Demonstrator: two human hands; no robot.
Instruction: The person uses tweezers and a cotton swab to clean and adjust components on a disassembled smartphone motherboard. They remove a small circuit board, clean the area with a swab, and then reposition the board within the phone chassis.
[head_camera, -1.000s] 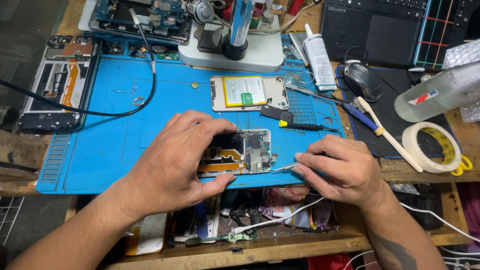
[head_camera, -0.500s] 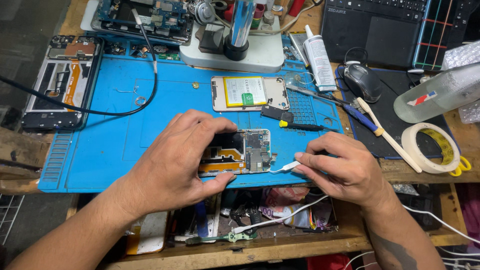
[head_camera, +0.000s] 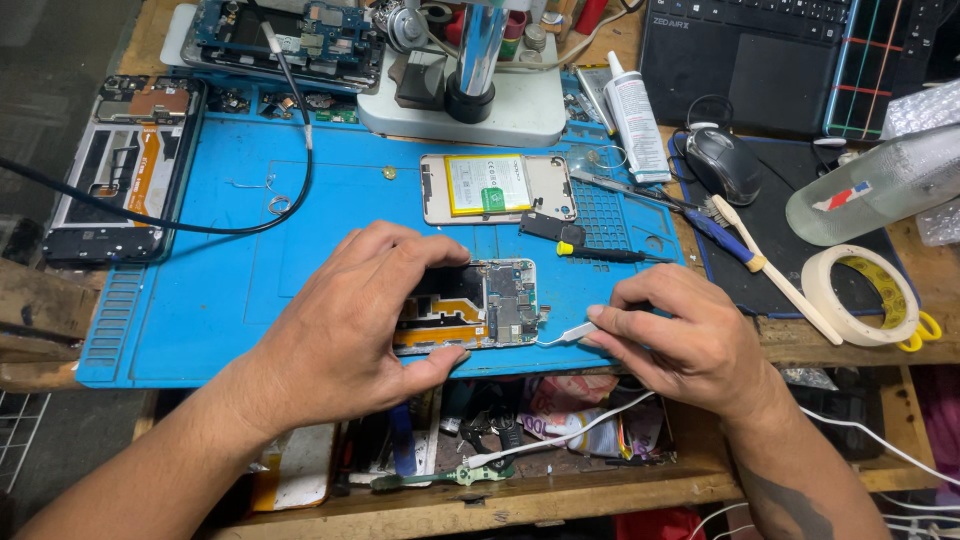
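Note:
An opened phone (head_camera: 487, 302) with its circuit board bare lies on the blue work mat (head_camera: 230, 260) near the front edge. My left hand (head_camera: 350, 315) clamps it from the left, fingers over the top edge and thumb under the bottom edge. My right hand (head_camera: 685, 340) holds a thin white-tipped tool (head_camera: 570, 334) whose tip touches the phone's lower right corner. A second opened phone with a yellow-labelled battery (head_camera: 497, 187) lies further back on the mat.
A microscope base (head_camera: 470, 100) stands at the back, a disassembled phone frame (head_camera: 120, 170) at left with a black cable (head_camera: 200, 225) across the mat. A screwdriver (head_camera: 600, 253), glue tube (head_camera: 636, 115), mouse (head_camera: 725, 165), brush (head_camera: 775, 270), tape roll (head_camera: 858, 295) and bottle (head_camera: 880, 185) lie right.
My right hand has shifted slightly, with the tool tip staying at the phone's lower right corner. My left hand keeps its grip on the phone.

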